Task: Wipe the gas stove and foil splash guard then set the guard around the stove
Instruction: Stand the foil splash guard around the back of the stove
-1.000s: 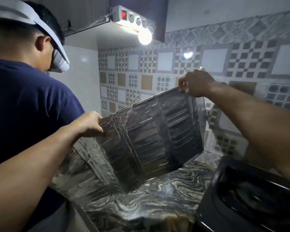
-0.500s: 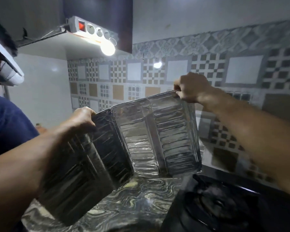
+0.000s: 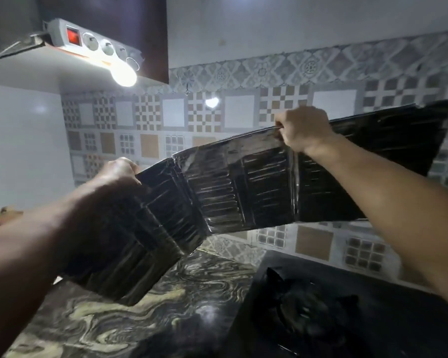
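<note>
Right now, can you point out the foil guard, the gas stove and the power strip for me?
foil splash guard (image 3: 243, 192): head view, on its ribbed middle panel.
gas stove (image 3: 308, 313): head view, on the dark burner grate.
power strip (image 3: 96, 41): head view, on its grey body beside the red switch.

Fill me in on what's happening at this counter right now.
A person holds a folding foil splash guard up in the air with both hands. The left hand grips its top edge near the left end, and the right hand grips the top edge further along. The guard is spread open above the marbled countertop, touching nothing below. The black gas stove sits at the lower right, and the guard is not yet set around it.
</note>
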Motion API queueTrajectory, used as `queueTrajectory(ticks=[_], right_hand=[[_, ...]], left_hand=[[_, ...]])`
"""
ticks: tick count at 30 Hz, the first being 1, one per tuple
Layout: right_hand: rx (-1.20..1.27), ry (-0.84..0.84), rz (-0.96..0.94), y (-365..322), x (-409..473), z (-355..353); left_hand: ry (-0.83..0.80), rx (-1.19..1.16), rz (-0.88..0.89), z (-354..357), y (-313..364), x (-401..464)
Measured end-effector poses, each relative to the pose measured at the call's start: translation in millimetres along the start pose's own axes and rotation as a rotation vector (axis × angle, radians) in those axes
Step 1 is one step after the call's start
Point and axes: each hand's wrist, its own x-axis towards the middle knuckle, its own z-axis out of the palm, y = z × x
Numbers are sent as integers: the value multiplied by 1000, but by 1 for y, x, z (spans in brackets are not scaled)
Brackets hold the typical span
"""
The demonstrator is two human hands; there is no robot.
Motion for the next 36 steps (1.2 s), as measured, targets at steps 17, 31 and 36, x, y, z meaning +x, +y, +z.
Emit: queueTrajectory(ticks=[17, 31, 36], right_hand=[[14, -173, 164, 167, -97, 72], [25, -323, 123, 213, -149, 163], [33, -533, 232, 209, -169, 199]], left_hand=[[-189, -153, 322, 152, 121, -7], [-176, -124, 268, 243, 162, 14], [-235, -86, 225, 266, 158, 16]])
